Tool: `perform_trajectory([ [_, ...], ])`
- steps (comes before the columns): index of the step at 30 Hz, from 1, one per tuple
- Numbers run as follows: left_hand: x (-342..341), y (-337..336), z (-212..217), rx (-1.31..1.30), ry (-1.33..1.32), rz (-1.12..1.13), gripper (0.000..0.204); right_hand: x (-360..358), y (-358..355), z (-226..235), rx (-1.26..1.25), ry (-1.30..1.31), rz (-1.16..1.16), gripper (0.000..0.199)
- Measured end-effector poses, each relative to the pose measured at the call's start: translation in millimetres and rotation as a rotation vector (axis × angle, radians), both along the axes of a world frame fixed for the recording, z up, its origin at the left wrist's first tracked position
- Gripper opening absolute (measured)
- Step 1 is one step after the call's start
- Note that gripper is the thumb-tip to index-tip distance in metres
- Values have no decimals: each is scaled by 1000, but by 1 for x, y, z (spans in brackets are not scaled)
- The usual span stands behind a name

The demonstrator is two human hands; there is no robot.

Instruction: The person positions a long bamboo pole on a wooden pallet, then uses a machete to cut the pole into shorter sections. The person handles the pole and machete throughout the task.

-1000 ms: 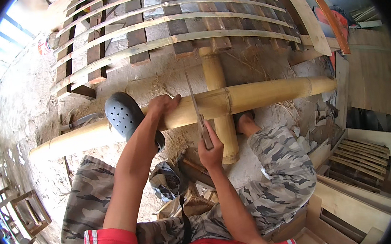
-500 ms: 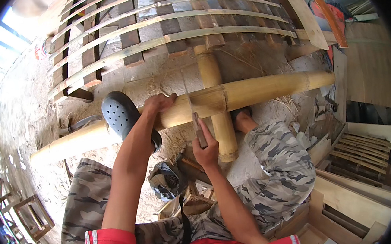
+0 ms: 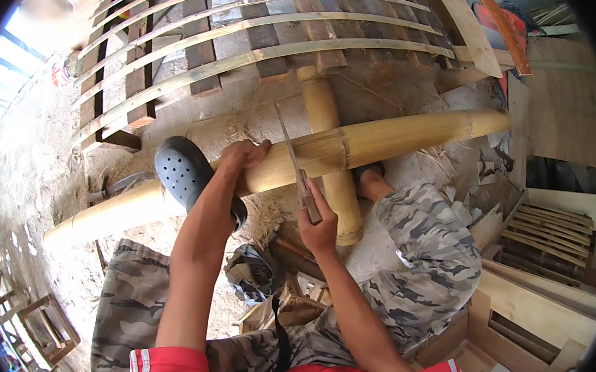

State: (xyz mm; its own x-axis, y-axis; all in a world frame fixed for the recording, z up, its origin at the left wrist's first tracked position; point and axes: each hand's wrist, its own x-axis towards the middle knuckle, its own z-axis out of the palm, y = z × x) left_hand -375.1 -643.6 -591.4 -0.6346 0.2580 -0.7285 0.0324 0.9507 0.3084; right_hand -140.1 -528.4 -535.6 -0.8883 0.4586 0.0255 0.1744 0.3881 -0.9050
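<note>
A thick yellow bamboo pole (image 3: 407, 134) lies sideways in front of me, resting across a second, shorter bamboo pole (image 3: 344, 214). My left hand (image 3: 242, 157) presses on its near-middle part, fingers wrapped over the top. In my right hand (image 3: 319, 230) is the wooden handle of a handsaw (image 3: 291, 144). Its thin blade crosses the pole a short way right of my left hand, left of a bamboo joint, with the tip past the far side. My left foot, in a dark clog (image 3: 183, 169), stands on the pole's left part.
Long bamboo strips (image 3: 258, 55) lie over several dark wooden beams at the far side. A machete-like blade (image 3: 124, 185) is beyond the pole's left part. A dark plastic bag (image 3: 250, 271) and a hammer-like tool (image 3: 293, 250) sit between my legs. Wooden frames (image 3: 535, 300) stand at right.
My right hand has drawn the saw slightly nearer and to the right, its blade still across the pole. My left hand and the clog have stayed in place.
</note>
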Motion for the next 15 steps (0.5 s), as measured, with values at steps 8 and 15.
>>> perform_trajectory([
  [8,-1,-4,-7,15,13,-9,75,123,-14,51,41,-111,36,57],
  [15,-4,-5,-28,3,21,-91,66,-9,2,9,-103,-119,19,58],
])
